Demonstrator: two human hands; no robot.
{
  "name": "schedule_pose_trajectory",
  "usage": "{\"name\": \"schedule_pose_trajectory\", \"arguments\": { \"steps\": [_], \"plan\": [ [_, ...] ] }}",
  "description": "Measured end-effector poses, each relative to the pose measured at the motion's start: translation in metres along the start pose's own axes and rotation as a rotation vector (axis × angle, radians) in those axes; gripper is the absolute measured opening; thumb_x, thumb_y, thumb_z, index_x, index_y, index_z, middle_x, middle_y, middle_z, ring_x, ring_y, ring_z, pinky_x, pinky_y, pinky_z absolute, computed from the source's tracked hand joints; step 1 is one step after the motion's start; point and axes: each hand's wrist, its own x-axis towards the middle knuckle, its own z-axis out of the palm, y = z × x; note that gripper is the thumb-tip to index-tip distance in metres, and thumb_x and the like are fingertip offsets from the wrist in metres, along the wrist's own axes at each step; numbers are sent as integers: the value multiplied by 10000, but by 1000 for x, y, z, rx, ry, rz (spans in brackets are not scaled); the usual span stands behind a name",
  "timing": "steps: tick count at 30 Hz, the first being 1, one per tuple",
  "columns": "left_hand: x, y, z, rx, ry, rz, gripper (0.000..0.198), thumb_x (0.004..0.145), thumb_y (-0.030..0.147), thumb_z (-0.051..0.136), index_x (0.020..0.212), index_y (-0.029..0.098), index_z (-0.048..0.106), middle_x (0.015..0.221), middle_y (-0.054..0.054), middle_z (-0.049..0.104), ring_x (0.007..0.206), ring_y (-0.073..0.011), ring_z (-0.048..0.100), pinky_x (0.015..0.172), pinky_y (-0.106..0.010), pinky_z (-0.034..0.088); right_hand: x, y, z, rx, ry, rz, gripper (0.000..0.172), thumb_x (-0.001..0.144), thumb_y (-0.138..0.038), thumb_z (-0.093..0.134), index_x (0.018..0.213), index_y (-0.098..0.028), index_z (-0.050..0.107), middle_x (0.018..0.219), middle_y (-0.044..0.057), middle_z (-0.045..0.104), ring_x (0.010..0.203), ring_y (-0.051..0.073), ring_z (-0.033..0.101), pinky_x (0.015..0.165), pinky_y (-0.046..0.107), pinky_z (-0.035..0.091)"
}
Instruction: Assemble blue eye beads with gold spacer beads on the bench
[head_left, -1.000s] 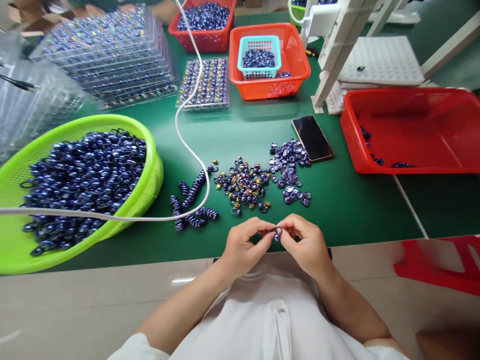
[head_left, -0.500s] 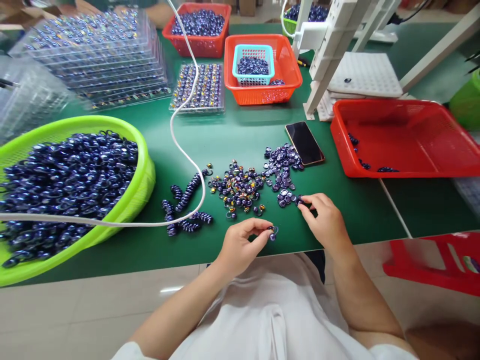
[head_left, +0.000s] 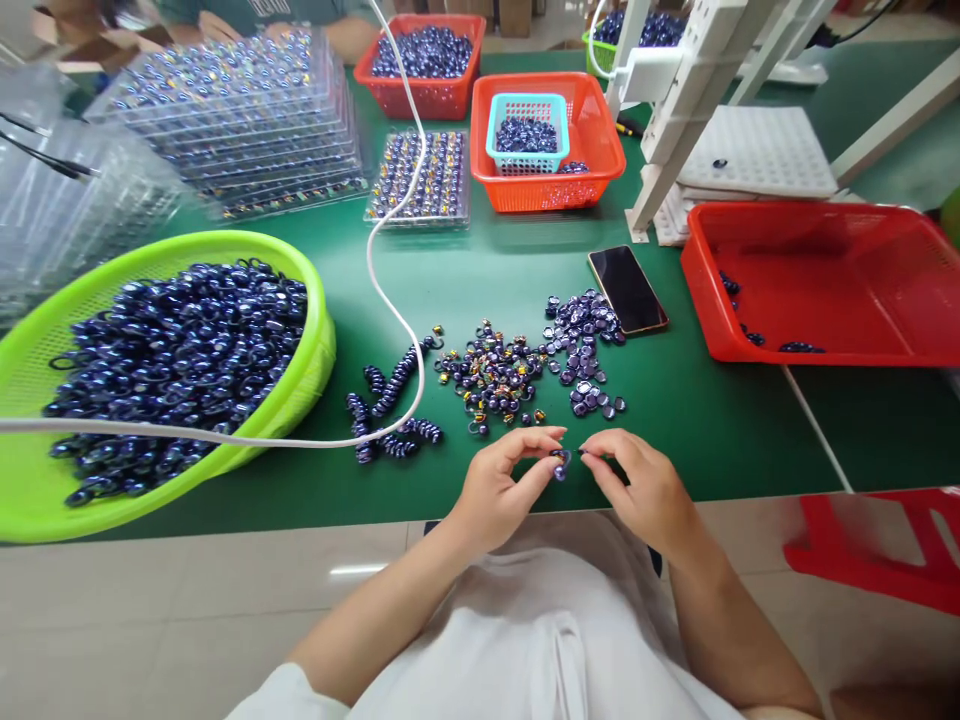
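My left hand (head_left: 504,485) pinches a small dark blue ring-shaped part (head_left: 559,463) between thumb and fingers at the near edge of the green table. My right hand (head_left: 643,482) is beside it, fingertips pinched together on a tiny dark piece right next to that part. Just beyond both hands lie a heap of mixed blue and gold parts (head_left: 491,375) and a heap of flat purple caps (head_left: 585,340). Rows of strung blue rings (head_left: 390,405) lie to the left of the heaps.
A lime green basket (head_left: 307,300) full of blue rings sits at left, crossed by a white cable (head_left: 382,290). A phone (head_left: 628,289) lies beside a red tray (head_left: 817,345) at right. Stacked clear blister trays (head_left: 232,120), orange baskets (head_left: 592,165) and a white frame (head_left: 675,110) stand behind.
My right hand reached out to the purple caps, took a small piece and came back next to my left hand, which kept holding the blue part.
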Motion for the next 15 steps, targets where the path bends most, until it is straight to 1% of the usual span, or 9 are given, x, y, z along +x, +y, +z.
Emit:
{"name": "schedule_pose_trajectory", "arguments": {
  "steps": [3,5,7,9,11,13,15],
  "plan": [
    [-1,8,5,59,-57,72,103,902,197,631,984,174,688,1163,-123,737,1129,-245,677,1009,-383,509,4,-12,9,58,20,-16,102,951,-140,517,994,-227,549,905,46,695,800,185,681,712,304,547],
    [-2,12,7,76,-73,97,106,907,181,623,991,175,687,1149,-117,746,1105,-234,688,998,-373,516,6,-17,16,83,89,11,106,933,-143,540,996,-227,551,900,40,700,767,171,690,687,281,558],
    [-5,14,7,68,-67,102,104,911,172,617,992,174,682,1143,-119,751,1096,-233,695,991,-370,524,7,-20,22,117,178,79,131,909,-159,588,1015,-230,558,877,24,702,732,156,694,672,261,570],
    [-10,12,7,32,-38,93,102,911,171,616,997,169,673,1153,-131,748,1108,-242,695,990,-376,531,6,-24,29,177,252,172,191,886,-184,631,1059,-232,566,872,16,701,727,152,702,676,256,584],
    [-14,8,8,-41,16,93,105,911,177,621,1006,163,662,1178,-147,737,1125,-251,693,981,-373,543,5,-27,36,267,293,276,239,878,-212,649,1103,-229,570,878,17,697,754,156,712,683,259,596],
    [-19,3,10,-142,72,94,103,914,186,625,1009,159,654,1211,-157,723,1140,-252,689,970,-358,554,4,-30,42,367,297,370,211,891,-243,646,1093,-227,586,861,12,693,744,151,712,656,249,599],
    [-22,0,12,-248,105,77,94,915,189,633,1002,160,652,1232,-156,715,1145,-245,688,958,-342,562,3,-33,47,437,298,420,142,913,-260,634,1049,-229,611,854,9,705,724,142,712,633,235,596]
  ]
}}
